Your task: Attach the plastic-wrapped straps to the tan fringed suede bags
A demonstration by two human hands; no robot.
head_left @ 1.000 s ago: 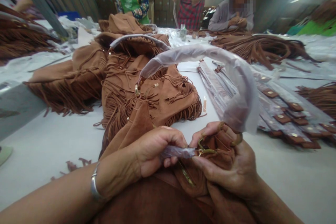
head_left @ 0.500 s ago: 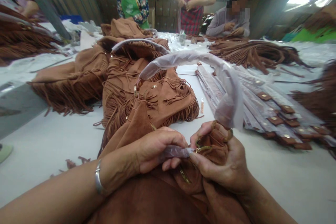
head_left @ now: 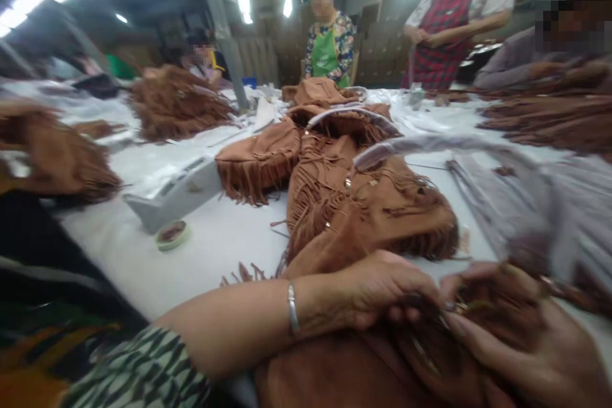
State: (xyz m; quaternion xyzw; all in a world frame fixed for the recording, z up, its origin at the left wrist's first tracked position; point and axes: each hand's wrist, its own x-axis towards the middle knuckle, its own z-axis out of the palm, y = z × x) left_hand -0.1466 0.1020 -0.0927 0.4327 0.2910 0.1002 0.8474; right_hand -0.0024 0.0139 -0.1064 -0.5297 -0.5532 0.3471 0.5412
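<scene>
Brown suede (head_left: 335, 373) of a bag lies close to me at the bottom of the view. My left hand (head_left: 389, 290), with a silver bangle at its wrist, is closed in a pinch near the bag's opening; what its fingertips hold is blurred. Opposite it, my right hand (head_left: 535, 325) has its fingers wrapped round gathered suede beside a small metal piece. The fingertips of both hands nearly meet. Beyond them a strap in clear wrap (head_left: 478, 143) arches above a fringed brown bag (head_left: 382, 204).
A grey holder (head_left: 184, 194) and a tape roll (head_left: 172, 234) lie left on the white table (head_left: 229, 233). More fringed bags (head_left: 261, 159) are behind. Wrapped straps (head_left: 497, 204) lie at the right. Several people, one in a green apron (head_left: 325, 54), are across the table.
The view has swung left and up, so things appear farther right and the tape roll now shows fully. The wrapped strip in my left hand is no longer distinct.
</scene>
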